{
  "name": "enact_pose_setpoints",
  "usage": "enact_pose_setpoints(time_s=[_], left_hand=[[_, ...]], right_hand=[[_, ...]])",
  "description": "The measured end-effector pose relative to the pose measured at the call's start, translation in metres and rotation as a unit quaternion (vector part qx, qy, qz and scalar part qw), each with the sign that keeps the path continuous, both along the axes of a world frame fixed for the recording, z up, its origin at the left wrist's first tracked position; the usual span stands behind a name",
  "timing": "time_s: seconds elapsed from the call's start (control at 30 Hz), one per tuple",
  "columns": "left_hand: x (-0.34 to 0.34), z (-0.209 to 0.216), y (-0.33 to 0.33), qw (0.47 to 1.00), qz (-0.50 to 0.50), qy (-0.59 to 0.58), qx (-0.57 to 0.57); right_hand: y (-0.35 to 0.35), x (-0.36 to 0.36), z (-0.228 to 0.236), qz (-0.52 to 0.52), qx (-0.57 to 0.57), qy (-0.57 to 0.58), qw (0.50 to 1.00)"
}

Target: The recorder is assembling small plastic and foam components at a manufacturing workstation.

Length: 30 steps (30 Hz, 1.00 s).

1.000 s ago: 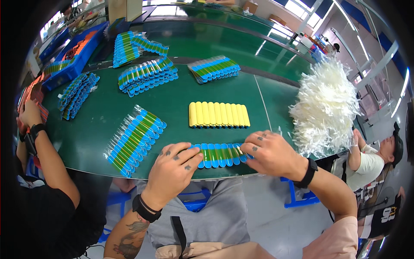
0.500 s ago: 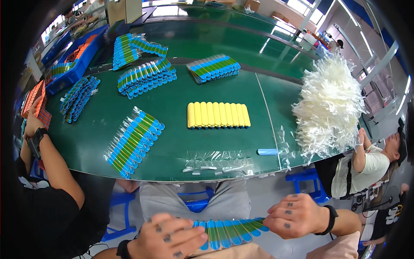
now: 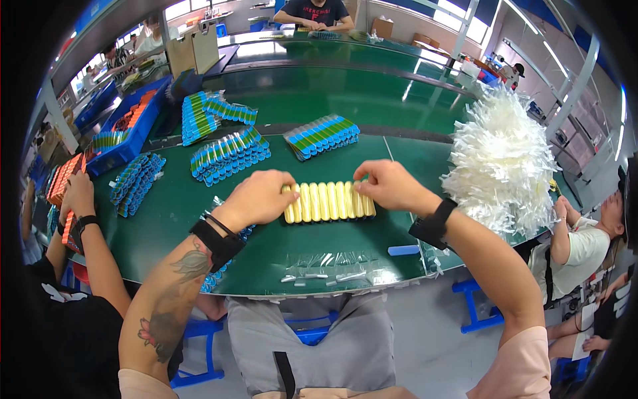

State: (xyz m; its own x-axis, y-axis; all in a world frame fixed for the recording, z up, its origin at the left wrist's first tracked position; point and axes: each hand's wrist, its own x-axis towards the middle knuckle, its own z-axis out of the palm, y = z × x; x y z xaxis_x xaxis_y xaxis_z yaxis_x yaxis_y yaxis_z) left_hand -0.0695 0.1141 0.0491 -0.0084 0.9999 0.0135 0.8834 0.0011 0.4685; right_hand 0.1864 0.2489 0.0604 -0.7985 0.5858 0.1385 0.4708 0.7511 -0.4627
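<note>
On the green table in front of me lies a row of yellow strips (image 3: 329,201) with rounded ends, side by side, their surface shiny. My left hand (image 3: 258,195) pinches its left end between thumb and fingers. At the opposite end, my right hand (image 3: 393,186) has its thumb and fingertips closed on the top corner. Dark blue tips show along the row's lower edge. Under my left forearm, a bundle of blue and green strips (image 3: 214,279) is mostly hidden. Clear plastic film (image 3: 335,267) lies nearer to me, with a small blue piece (image 3: 403,251) to its right.
More blue-green bundles (image 3: 229,156) lie beyond my left hand, another bundle (image 3: 322,136) beyond the yellow row. A tall heap of white strips (image 3: 502,163) stands right. At left, a co-worker's hands hold an orange bundle (image 3: 65,181) near a blue crate (image 3: 126,149). Another person sits right.
Both my hands have moved from above my lap, where they held a blue-green row, forward to the yellow row. The blue-green row no longer shows at my lap.
</note>
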Motion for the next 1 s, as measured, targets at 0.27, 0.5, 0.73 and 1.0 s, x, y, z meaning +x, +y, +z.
enact_pose_setpoints(time_s=[0.27, 0.5, 0.73, 1.0], left_hand=[[0.009, 0.011, -0.005, 0.988, -0.078, 0.108, -0.079], [0.008, 0.003, -0.012, 0.993, -0.028, 0.090, -0.064], [0.043, 0.030, -0.071, 0.975, -0.034, -0.174, 0.133], [0.047, -0.024, -0.109, 0.976, 0.050, -0.131, 0.168]], right_hand=[[-0.016, 0.011, -0.010, 0.030, 0.093, -0.145, 0.985], [-0.025, 0.003, -0.008, 0.018, 0.108, -0.145, 0.983], [-0.104, -0.014, 0.028, 0.094, 0.226, -0.098, 0.965], [-0.072, -0.024, 0.012, 0.092, 0.220, -0.099, 0.966]])
